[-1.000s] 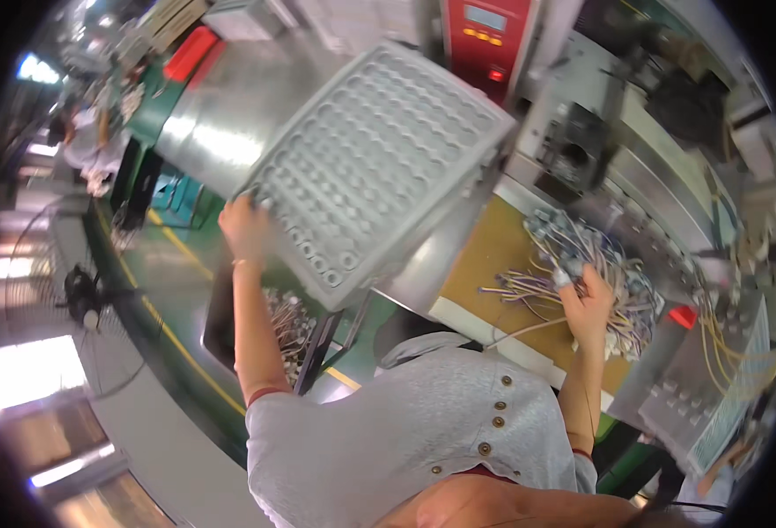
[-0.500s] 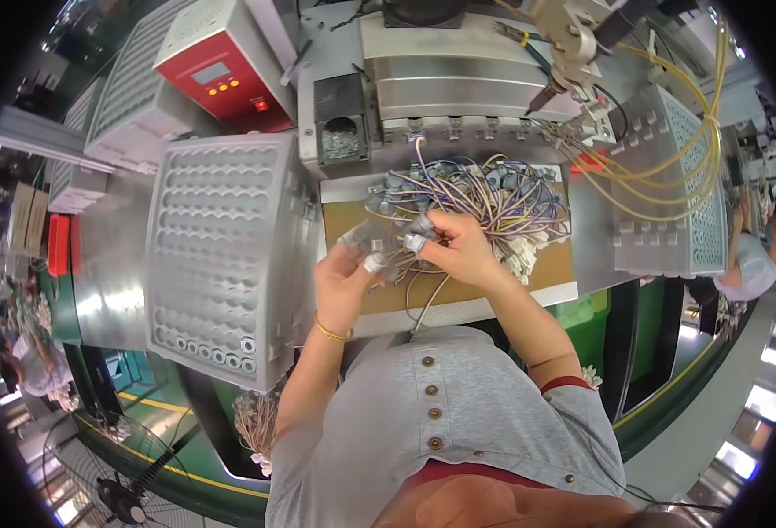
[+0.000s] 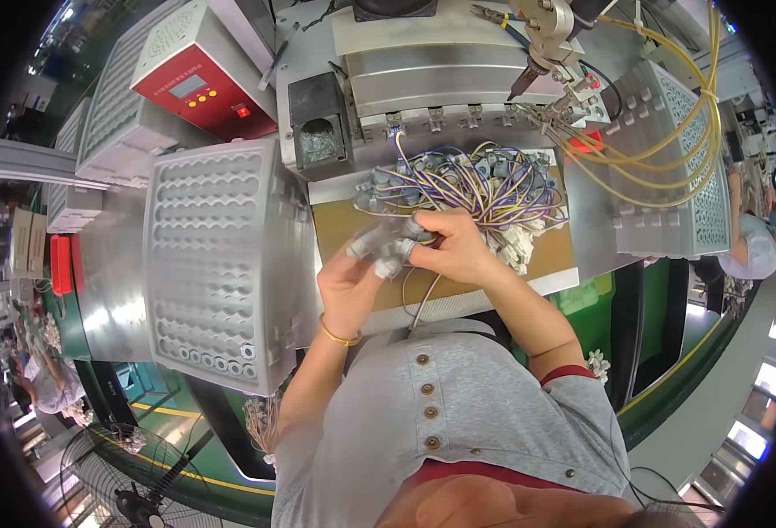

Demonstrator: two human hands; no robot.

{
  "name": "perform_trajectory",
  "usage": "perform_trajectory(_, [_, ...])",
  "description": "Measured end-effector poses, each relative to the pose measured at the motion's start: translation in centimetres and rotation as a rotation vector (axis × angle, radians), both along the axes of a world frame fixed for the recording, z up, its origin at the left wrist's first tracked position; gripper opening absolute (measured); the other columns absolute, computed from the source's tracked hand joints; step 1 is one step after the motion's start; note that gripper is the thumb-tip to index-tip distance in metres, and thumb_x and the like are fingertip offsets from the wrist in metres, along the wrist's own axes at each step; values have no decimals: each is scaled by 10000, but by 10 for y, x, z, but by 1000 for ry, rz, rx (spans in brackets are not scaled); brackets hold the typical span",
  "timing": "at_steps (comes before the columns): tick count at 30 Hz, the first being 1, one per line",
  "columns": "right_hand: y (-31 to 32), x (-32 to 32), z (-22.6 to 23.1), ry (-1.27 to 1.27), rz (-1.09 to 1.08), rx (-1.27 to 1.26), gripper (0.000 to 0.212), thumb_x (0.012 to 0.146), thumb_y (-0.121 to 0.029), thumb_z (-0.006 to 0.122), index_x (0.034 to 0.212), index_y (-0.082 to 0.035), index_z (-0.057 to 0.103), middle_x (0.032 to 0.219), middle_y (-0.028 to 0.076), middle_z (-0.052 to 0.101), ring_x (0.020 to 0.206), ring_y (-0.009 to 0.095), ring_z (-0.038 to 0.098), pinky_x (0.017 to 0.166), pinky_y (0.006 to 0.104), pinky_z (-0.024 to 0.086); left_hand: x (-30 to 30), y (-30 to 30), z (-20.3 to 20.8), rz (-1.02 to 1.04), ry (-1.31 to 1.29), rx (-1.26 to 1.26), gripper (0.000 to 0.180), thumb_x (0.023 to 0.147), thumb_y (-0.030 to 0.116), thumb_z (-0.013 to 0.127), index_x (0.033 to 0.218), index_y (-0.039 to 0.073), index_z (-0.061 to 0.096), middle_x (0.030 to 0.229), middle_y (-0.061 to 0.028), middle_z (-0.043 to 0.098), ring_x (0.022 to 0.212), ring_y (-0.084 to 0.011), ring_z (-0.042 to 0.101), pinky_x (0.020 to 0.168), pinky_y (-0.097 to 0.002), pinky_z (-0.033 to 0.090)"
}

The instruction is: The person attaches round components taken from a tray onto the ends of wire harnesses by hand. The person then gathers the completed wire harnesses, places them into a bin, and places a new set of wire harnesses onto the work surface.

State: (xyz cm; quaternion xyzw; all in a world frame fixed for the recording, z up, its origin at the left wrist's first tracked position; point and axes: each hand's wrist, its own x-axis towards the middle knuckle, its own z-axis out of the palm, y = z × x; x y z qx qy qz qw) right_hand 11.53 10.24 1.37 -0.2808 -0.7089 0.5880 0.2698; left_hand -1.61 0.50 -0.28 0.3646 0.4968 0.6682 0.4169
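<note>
Close together above the brown work board (image 3: 330,227), my left hand (image 3: 350,277) and my right hand (image 3: 452,249) meet at their covered fingertips. Whitish-grey finger covers sit on the thumbs and fingers of both. Each hand is closed in a pinch; what lies between the fingertips is small, blurred and mostly hidden. Just beyond is a heap of purple and yellow wires (image 3: 485,189), with grey ends on its far side and white connectors (image 3: 517,246) near my right wrist. A loose wire (image 3: 420,304) hangs over the board's near edge.
A tall grey tray (image 3: 207,255) with rows of round hollows stands left. Behind the heap is a metal fixture (image 3: 441,70) with small clamps, beside a black box (image 3: 319,123). A red-fronted control unit (image 3: 207,92) stands far left; a nozzle arm (image 3: 529,79) and yellow tubes (image 3: 709,106) are right.
My two hands have drawn closer until their fingertips meet. The small grey piece visible between them before is now hidden. The whole view has shifted slightly.
</note>
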Motion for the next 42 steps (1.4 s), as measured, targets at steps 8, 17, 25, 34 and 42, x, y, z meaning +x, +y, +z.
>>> perform_trajectory(8, [-7,-3,1,42,-14,-25,82,641,-9,555,654,7,476,530,24,400,500,48,335,421,227,296,-8,3,-6,-101,-173,-181,262,777,10,568,1027,-66,544,948,-53,565,776,-115,540,642,-228,463])
perform_trajectory(17, [3,6,10,-109,3,226,161,636,-89,588,674,13,469,565,122,467,474,172,428,445,279,379,-6,5,10,5,771,89,408,643,-97,547,1041,-12,563,1021,-158,575,793,-205,602,666,-265,476])
perform_trajectory(25, [-8,-1,-3,-55,46,-26,108,665,-60,565,719,6,498,580,42,472,519,75,410,467,234,353,-6,6,0,-80,19,-145,208,749,9,580,956,-15,589,853,-66,602,634,-105,554,509,-202,422])
perform_trajectory(34, [2,1,-4,1,86,-257,116,722,-32,508,816,-11,572,577,-43,475,533,8,405,467,184,321,-7,16,2,-211,-547,-166,158,805,61,516,949,20,568,819,-41,592,655,-125,560,475,-237,418])
perform_trajectory(42, [48,0,-12,340,-655,-446,75,741,-48,494,684,-33,541,573,-7,493,416,46,402,365,198,297,19,26,-38,-120,541,-161,245,750,57,552,991,20,579,888,-71,601,777,-187,571,645,-262,452])
